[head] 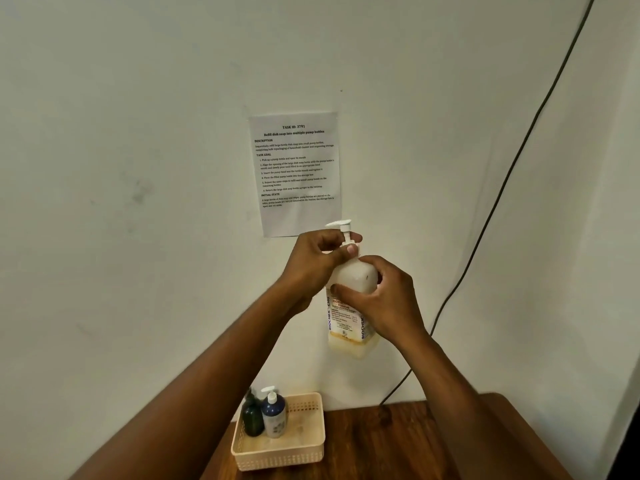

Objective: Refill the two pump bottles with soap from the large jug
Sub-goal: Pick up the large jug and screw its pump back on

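The right hand (382,299) is wrapped around the shoulder of a translucent white pump bottle (349,317), holding it raised in front of the wall. The left hand (317,265), just beside the right, pinches the collar under the white pump head (341,226), fingers curled round it. The bottle hangs upright, label facing the camera, pale liquid visible at its base. Well below both hands, a beige basket (313,441) sits on the wooden worktop (398,445), holding a dark green bottle (252,419) and a blue bottle (274,415) side by side. Above the hands, a printed sheet (296,171) is fixed to the wall. A black cable (512,181) runs down to the right.
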